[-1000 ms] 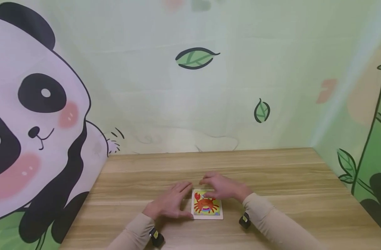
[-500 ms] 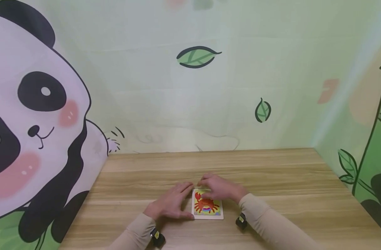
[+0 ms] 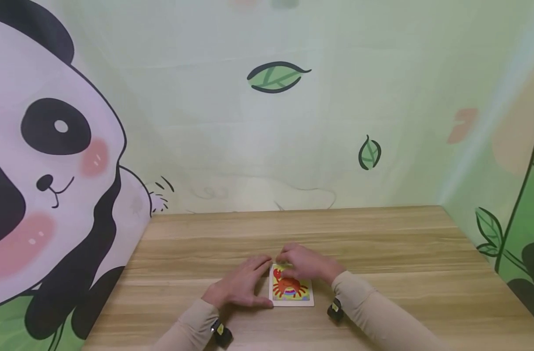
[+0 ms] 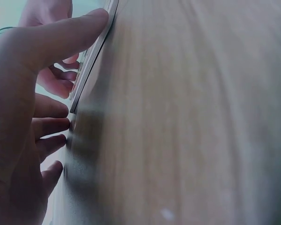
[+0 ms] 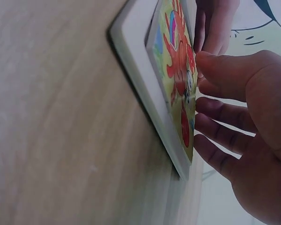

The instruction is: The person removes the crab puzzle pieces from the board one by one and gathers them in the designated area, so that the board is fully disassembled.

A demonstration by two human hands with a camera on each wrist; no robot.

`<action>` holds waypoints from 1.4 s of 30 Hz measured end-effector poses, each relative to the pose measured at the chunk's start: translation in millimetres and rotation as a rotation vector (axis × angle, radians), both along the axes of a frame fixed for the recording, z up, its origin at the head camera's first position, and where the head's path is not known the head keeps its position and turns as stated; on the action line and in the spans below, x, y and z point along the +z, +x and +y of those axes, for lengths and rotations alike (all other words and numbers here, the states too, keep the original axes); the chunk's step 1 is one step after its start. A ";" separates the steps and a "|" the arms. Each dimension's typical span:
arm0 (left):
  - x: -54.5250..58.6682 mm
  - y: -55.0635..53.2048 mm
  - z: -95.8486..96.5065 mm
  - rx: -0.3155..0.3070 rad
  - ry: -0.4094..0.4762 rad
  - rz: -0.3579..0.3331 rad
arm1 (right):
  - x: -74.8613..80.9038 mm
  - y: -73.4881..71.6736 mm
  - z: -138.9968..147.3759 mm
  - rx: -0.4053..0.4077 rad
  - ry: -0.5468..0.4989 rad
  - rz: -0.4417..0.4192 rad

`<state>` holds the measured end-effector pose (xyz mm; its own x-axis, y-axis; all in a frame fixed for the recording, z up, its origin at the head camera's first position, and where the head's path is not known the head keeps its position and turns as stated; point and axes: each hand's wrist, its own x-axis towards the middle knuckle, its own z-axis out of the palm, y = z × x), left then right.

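A small square crab picture (image 3: 289, 288) with a white border (image 3: 293, 304) lies flat on the table between my hands. In the right wrist view the printed panel (image 5: 170, 56) stands slightly proud of its white frame (image 5: 139, 51). My left hand (image 3: 242, 284) spreads along the left side, thumb at the near-left corner and fingertips by the far-left corner. Over the picture's far part is my right hand (image 3: 308, 263). Its thumb touches or hovers just above the print, and its loosely bent fingers reach the far edge. Part of the crab is hidden beneath it.
The wood-grain table (image 3: 197, 234) extends around the picture on all sides. Behind it hangs a pale green backdrop (image 3: 205, 122) printed with a panda (image 3: 61, 190) and leaves. A small black device (image 3: 221, 334) sits at each wrist.
My right hand has slid slightly left across the picture, covering the crab's right claw. My left hand and the picture have stayed almost in place.
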<state>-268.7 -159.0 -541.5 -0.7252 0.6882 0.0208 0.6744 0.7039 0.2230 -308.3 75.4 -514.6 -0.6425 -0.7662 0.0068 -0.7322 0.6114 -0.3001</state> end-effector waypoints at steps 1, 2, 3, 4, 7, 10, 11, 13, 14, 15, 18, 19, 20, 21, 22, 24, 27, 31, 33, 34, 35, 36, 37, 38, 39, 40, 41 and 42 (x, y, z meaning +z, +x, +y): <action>0.2 -0.2 0.0 0.001 -0.002 -0.001 | -0.1 -0.1 -0.6 -0.001 0.002 -0.003; 0.6 -0.1 0.0 0.001 -0.003 -0.003 | -0.6 -0.3 -1.2 0.000 0.008 -0.001; 1.1 -0.1 0.0 0.003 -0.004 -0.008 | -1.0 -0.5 -1.8 0.000 0.013 0.000; 1.7 0.0 0.0 0.003 -0.005 -0.010 | -1.7 -0.9 -2.1 0.001 0.020 0.004; 2.8 -0.1 0.1 0.001 -0.006 -0.011 | -2.6 -1.9 -3.5 0.004 0.039 0.011; 2.7 -0.3 0.8 -0.003 -0.004 0.000 | -3.5 -2.2 -3.7 -0.003 0.045 0.014; 2.1 -0.3 1.1 -0.007 -0.003 0.010 | -3.6 -1.8 -3.7 -0.007 0.046 0.015; 0.6 0.7 1.8 -0.015 0.000 0.016 | -4.0 0.0 -3.3 -0.011 0.047 0.012; -0.5 1.6 2.1 -0.020 0.000 0.020 | -4.3 1.2 -3.0 -0.015 0.046 0.005; -1.5 2.5 2.4 -0.025 0.002 0.021 | -4.5 2.6 -2.8 -0.017 0.045 -0.001; -4.0 5.8 3.5 -0.026 0.006 0.007 | -5.7 6.3 -2.6 -0.026 0.040 -0.019; -4.8 6.5 3.7 -0.022 0.007 0.005 | -6.2 7.1 -2.9 -0.033 0.039 -0.022; -4.9 7.2 3.9 -0.015 0.007 0.001 | -6.7 7.7 -3.5 -0.039 0.035 -0.023; -4.7 7.7 4.1 -0.009 0.008 -0.003 | -7.2 7.9 -4.2 -0.041 0.035 -0.019; -4.7 8.0 4.0 -0.003 0.006 -0.005 | -7.8 8.0 -5.1 -0.046 0.033 -0.016; -4.3 8.1 3.4 0.002 -0.002 -0.003 | -8.3 7.9 -7.1 -0.054 0.036 -0.011; -3.4 8.4 2.1 0.002 -0.006 0.004 | -7.6 8.3 -10.4 -0.066 0.036 -0.015; -2.3 9.2 0.4 0.004 -0.002 0.007 | -6.3 9.1 -14.1 -0.084 0.038 -0.026; -1.7 9.0 0.0 0.004 0.000 0.009 | -6.2 9.0 -15.0 -0.086 0.036 -0.029; -0.9 9.0 0.0 0.005 -0.001 0.006 | -5.9 9.0 -15.3 -0.089 0.038 -0.032; -0.7 8.6 0.1 0.004 -0.001 0.005 | -5.8 8.8 -15.2 -0.089 0.035 -0.035; -0.1 8.3 0.4 0.001 0.000 0.008 | -5.4 8.8 -15.1 -0.092 0.033 -0.037; 0.3 7.6 0.7 -0.002 0.001 0.009 | -5.0 8.5 -15.0 -0.096 0.030 -0.038; 0.7 6.9 0.9 -0.004 0.002 0.008 | -4.6 8.2 -14.7 -0.101 0.028 -0.040; 1.2 6.2 1.0 -0.006 0.003 0.011 | -3.8 7.7 -14.6 -0.106 0.023 -0.041; 1.6 5.4 1.0 -0.007 0.004 0.012 | -3.1 7.4 -14.5 -0.110 0.020 -0.038; 1.5 4.5 1.0 -0.009 0.007 0.016 | -2.5 6.8 -14.5 -0.111 0.013 -0.034; 1.7 3.7 0.9 -0.010 0.008 0.021 | -1.7 6.3 -14.6 -0.114 0.009 -0.029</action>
